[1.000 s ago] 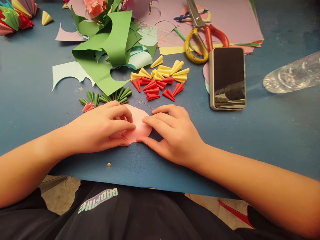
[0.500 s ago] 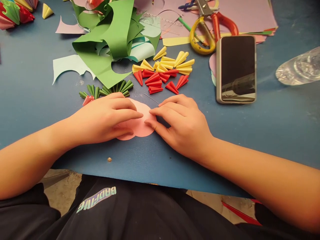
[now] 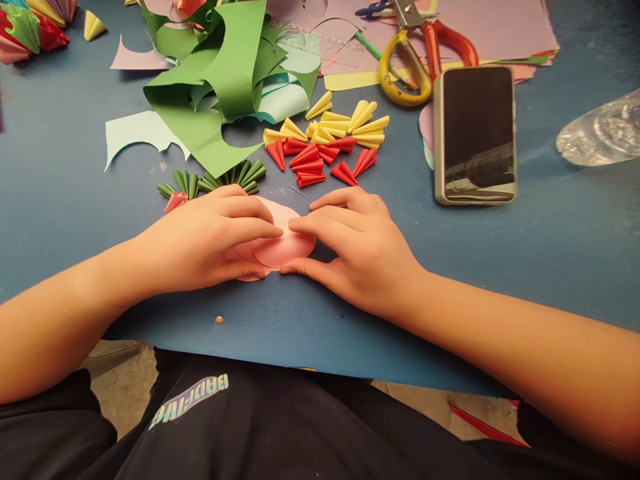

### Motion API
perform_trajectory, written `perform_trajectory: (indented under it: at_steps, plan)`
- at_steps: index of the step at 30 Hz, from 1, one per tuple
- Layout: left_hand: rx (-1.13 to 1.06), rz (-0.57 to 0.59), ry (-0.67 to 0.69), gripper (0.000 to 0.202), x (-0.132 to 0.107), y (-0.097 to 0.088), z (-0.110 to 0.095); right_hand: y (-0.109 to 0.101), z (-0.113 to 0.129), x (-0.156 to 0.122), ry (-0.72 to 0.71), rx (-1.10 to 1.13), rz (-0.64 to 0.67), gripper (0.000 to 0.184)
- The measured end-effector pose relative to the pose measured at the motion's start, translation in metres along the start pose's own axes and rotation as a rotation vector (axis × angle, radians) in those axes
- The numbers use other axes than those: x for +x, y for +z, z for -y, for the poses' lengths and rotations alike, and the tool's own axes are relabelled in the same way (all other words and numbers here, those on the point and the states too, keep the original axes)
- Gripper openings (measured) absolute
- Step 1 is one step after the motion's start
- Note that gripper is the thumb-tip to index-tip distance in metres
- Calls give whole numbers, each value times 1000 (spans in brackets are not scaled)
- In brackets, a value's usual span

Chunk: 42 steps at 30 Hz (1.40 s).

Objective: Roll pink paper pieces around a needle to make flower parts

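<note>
Overlapping pink paper circles [image 3: 286,251] lie at the table's front edge between my hands, the right-hand one slightly bowed. My left hand [image 3: 220,233] holds the left part, its fingers over the top and its thumb at the near edge. Across from it, my right hand [image 3: 350,247] holds the right-hand circle between index finger and thumb. A thin needle [image 3: 300,193] points out from near my right fingertips. Just beyond my left hand are small rolled green paper cones [image 3: 240,175] and a pink rolled piece [image 3: 175,201]. Parts of the circles are hidden by my fingers.
Red cones [image 3: 311,167] and yellow cones [image 3: 345,125] lie past the hands. Behind them are green paper scraps [image 3: 240,67] and scissors [image 3: 406,73]. A phone [image 3: 475,133] and a clear plastic bottle [image 3: 600,133] lie to the right. Finished-looking colourful paper pieces [image 3: 30,30] stand far left.
My right thumb has moved left and toward me along the near edge of the pink paper, and the right-hand circle now bows. My left hand has barely moved.
</note>
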<state>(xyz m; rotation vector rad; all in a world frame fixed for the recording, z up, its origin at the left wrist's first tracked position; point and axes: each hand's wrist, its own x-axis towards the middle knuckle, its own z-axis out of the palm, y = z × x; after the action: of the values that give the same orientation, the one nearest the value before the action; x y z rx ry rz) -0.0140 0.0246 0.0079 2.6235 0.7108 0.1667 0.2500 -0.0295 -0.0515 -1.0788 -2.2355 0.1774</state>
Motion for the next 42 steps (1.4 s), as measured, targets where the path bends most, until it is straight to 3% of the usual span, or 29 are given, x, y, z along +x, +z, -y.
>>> perform_trajectory:
  at_steps: [6,12,16,19,23,25,30,37,42]
  plan:
    - [34,-21,14,29,3,-1,-3,1,-1,2,18,19,-30,25]
    - [26,-45,78,26,0,-5,-4,-8,-1,3,-125,115,5,40]
    - [41,-13,80,27,-1,-8,-4,-12,-2,3,-148,119,-7,7]
    - [47,-4,56,27,-1,-8,-6,-13,-5,5,-149,130,-10,8]
    - [48,6,37,28,0,-7,-8,-12,-9,7,-187,131,37,37]
    - [47,10,39,29,0,-6,-8,-11,-10,7,-162,122,37,41]
    - [84,-21,78,28,-1,-3,-6,-9,-8,5,-102,86,34,30]
    - [110,-97,110,26,2,4,-5,-6,-9,9,-163,122,-24,14]
    - [54,-129,89,23,5,8,-7,-5,-10,9,-178,143,-47,14]
